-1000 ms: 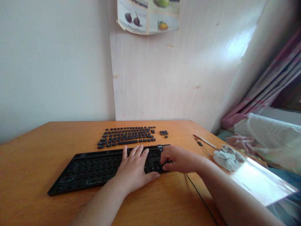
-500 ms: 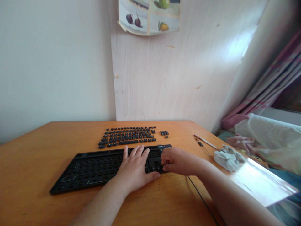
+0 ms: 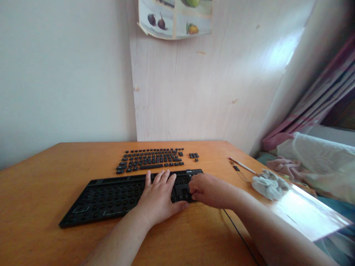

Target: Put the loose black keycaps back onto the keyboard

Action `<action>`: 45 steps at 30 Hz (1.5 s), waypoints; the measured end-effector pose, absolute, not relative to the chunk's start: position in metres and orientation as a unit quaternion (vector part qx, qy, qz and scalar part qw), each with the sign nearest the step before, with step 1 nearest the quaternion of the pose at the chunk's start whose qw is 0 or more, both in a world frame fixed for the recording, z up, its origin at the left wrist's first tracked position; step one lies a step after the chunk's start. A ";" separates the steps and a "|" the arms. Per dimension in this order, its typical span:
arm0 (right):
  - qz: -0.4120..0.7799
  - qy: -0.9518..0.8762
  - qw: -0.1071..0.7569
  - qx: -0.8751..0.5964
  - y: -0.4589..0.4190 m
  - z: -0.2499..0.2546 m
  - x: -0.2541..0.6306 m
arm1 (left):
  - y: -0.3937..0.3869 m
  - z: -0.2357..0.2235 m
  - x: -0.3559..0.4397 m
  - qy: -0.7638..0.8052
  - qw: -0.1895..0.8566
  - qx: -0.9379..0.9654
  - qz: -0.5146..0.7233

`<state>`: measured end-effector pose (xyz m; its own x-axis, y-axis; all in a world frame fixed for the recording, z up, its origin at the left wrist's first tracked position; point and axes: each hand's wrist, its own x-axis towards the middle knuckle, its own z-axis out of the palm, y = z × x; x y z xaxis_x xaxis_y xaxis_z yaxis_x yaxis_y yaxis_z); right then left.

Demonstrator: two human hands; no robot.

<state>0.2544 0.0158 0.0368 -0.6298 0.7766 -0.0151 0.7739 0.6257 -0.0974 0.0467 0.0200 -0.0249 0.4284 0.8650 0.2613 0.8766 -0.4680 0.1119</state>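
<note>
A black keyboard lies at a slant on the wooden desk, with most of its key positions bare of caps. Across its middle-right part rests my left hand, palm down, fingers spread. At the keyboard's right end my right hand is closed, its fingers curled down at the number pad; whatever they pinch is hidden. Loose black keycaps lie in rows behind the keyboard, laid out like its key pattern. A small group of keycaps sits to their right.
On the desk's right side lie a white pencil-like stick, a thin wire tool with a dark middle, a crumpled pale cloth and a shiny white sheet. A black cable runs toward the front edge.
My right hand stays closed at the keyboard's right end, turning slightly. My left hand keeps its place. The keyboard shows only a slight shift as the view moves a little.
</note>
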 end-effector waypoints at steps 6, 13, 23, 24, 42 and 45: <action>0.026 -0.899 0.004 -0.436 0.016 0.035 0.253 | 0.020 -0.024 0.048 -0.523 0.018 -0.842 -0.132; 0.042 -0.899 0.005 -0.437 0.016 0.034 0.254 | 0.020 -0.025 0.047 -0.518 0.019 -0.844 -0.137; 0.020 -0.892 -0.019 -0.451 0.011 0.037 0.249 | 0.021 -0.026 0.046 -0.512 0.026 -0.846 -0.145; 0.013 -0.892 -0.023 -0.451 0.010 0.037 0.248 | 0.021 -0.026 0.046 -0.511 0.026 -0.847 -0.143; 0.005 -0.893 -0.016 -0.450 0.002 0.053 0.262 | 0.020 -0.024 0.046 -0.515 0.016 -0.847 -0.131; 0.021 -0.903 -0.026 -0.428 -0.001 0.052 0.262 | 0.019 -0.024 0.046 -0.516 0.017 -0.846 -0.131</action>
<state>0.2622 -0.0006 0.0521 -0.6314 0.7727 -0.0653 0.7749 0.6319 -0.0148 0.0462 0.0195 -0.0243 0.4326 0.8692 0.2393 0.8783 -0.4663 0.1058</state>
